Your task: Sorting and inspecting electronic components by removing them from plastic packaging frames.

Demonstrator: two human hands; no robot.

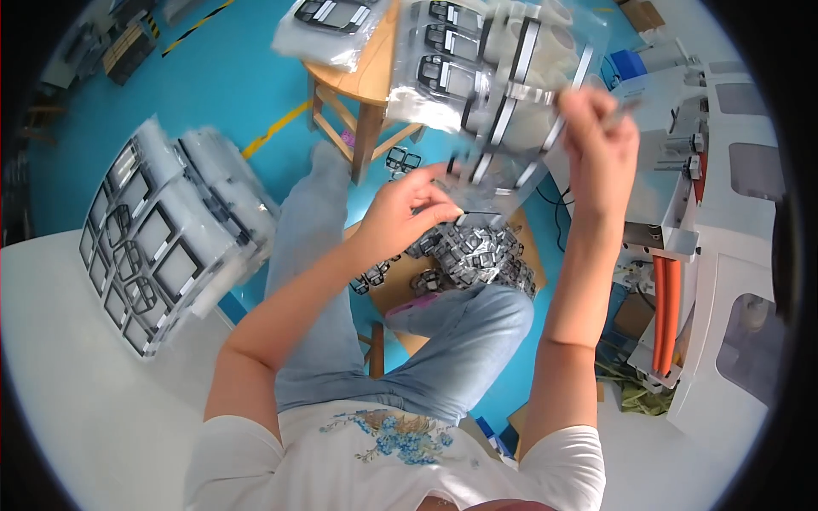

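In front of me is a clear plastic sheet [545, 128] with black-edged frame parts and pale strips on it, partly blurred. My left hand [409, 209] is closed at its lower left edge, thumb and forefinger around a dark-edged piece there; the exact grip is hard to see. Higher up on the right, my right hand [601, 128] is closed in a pinch beside the sheet. A thin grey object [629, 111] sticks out past its fingers, too smeared to name. Below the hands lies a pile of small black frame parts [477, 255].
Stacked plastic sheets with black frames [145, 247] rest on the white table [51, 341] at left. A wooden stool [366, 81] bears more bagged frame sheets [332, 30]. White machinery [733, 255] with orange tubes [665, 315] stands at right. My legs flank the parts pile.
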